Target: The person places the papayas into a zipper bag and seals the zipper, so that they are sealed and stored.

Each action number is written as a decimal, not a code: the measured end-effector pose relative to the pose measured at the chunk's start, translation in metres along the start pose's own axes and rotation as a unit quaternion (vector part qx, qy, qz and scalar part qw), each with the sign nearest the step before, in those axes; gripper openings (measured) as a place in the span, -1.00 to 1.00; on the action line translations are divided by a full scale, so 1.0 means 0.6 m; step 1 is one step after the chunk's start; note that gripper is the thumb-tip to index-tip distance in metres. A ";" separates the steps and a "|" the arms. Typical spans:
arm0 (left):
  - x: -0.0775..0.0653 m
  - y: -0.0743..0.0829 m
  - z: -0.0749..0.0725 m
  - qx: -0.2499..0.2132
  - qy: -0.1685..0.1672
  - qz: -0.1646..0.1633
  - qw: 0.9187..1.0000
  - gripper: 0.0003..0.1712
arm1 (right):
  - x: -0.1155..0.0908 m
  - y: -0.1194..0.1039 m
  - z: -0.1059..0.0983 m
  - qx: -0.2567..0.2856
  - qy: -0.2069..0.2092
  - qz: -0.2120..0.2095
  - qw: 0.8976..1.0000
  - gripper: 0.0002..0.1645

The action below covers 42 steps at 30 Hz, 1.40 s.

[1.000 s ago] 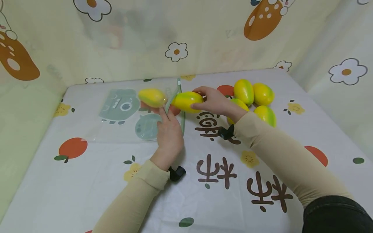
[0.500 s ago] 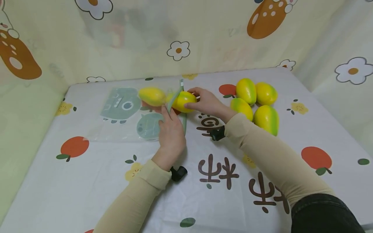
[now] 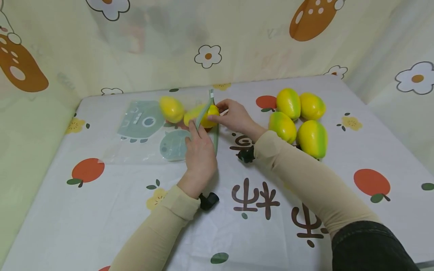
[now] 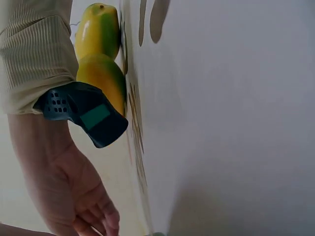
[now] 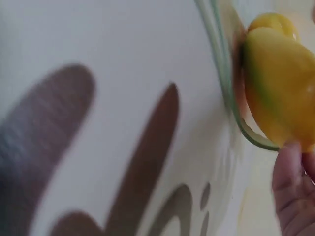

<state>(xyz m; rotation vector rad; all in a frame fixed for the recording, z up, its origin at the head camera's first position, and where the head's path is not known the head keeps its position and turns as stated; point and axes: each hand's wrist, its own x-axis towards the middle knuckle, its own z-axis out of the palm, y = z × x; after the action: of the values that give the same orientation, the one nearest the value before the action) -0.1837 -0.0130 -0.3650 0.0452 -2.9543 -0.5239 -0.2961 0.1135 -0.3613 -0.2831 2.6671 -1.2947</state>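
Note:
A clear zip bag with green dinosaur prints lies flat, its green-edged mouth facing right. Inside it rests one yellow mango. My left hand pinches the near side of the mouth's edge between its fingertips. At the opening, my right hand holds a second yellow-green mango by its right end; most of that fruit is behind the clear film. The right wrist view shows this mango within the green rim, with fingers on its end.
Several more mangoes sit clustered to the right, beside my right forearm. A printed white cloth covers the table. Patterned curtain walls stand at the back and both sides.
My right hand has moved left, pushing the held mango farther into the bag's mouth. The mango inside has shifted slightly left and turned. My left hand keeps its pinch on the edge.

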 end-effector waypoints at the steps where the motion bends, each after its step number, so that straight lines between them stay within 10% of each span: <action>1: 0.000 0.000 0.000 -0.001 0.005 0.003 1.000 -0.27 | 0.000 -0.001 0.003 -0.003 0.006 -0.001 1.000 -0.29; 16: -0.004 0.001 0.006 0.031 0.078 0.044 0.996 -0.25 | 0.017 -0.024 0.035 0.023 0.017 -0.004 1.000 -0.49; 29: -0.008 0.004 0.003 0.003 0.059 0.039 0.997 -0.16 | 0.022 -0.010 0.036 0.094 -0.190 -0.066 0.975 -0.34; 42: -0.009 0.004 0.007 -0.043 0.058 0.022 0.997 -0.21 | -0.030 -0.014 -0.046 0.019 -0.165 -0.074 0.983 -0.47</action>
<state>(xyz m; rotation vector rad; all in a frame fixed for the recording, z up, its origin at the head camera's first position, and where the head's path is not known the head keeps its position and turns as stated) -0.1790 -0.0089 -0.3686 0.0019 -2.8110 -0.6185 -0.2843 0.1337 -0.3365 -0.6412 2.3772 -1.2120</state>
